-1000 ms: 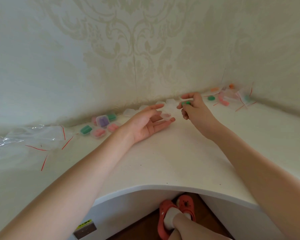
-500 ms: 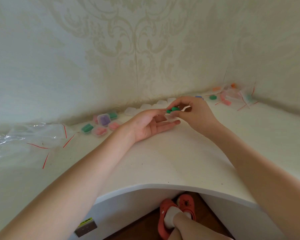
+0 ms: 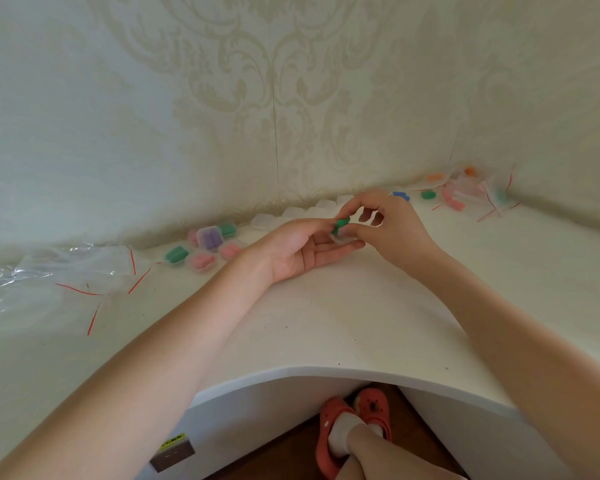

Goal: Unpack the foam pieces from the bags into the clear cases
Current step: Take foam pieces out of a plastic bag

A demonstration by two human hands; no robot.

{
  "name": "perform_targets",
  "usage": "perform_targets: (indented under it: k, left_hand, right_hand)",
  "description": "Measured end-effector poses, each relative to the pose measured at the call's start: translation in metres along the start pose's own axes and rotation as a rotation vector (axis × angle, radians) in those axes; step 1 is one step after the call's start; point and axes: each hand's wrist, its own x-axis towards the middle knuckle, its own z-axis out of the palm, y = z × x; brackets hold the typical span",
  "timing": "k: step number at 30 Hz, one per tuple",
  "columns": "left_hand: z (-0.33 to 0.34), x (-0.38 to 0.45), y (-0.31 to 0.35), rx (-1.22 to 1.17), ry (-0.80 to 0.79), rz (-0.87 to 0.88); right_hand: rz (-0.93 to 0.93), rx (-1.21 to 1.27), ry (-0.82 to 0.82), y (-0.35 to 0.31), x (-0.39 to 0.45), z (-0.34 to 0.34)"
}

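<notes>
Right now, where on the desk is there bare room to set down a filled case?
Bare: the wide desk front between both forearms. Crowded: filled cases and empty bags back left, bagged foam pieces back right, empty clear cases along the wall.

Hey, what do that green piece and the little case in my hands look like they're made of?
Green piece: likely foam, matte with no glare and rounded ends. Case: seemingly clear, glossy thin plastic, since the left hand shows through it.
</notes>
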Motion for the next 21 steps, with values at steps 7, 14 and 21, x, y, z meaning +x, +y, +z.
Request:
perform_targets:
  k: [7, 14, 21]
  left_hand:
    - [0.0044, 0.0005, -0.0009, 0.086, 0.029, 0.012]
    - [0.0015, 0.0006, -0.0024, 0.076, 0.017, 0.045]
    - [0.0046, 0.0011, -0.0031, 0.12, 0.067, 0.067]
  right_hand:
    - [-0.004, -0.037, -0.013, -0.0014, -0.0016, 0.0032]
    - [-0.015, 0.077, -0.007, -0.0036, -0.0023, 0.0001]
    - [-0.026, 0.089, 0.066, -0.0057, -0.0011, 0.002]
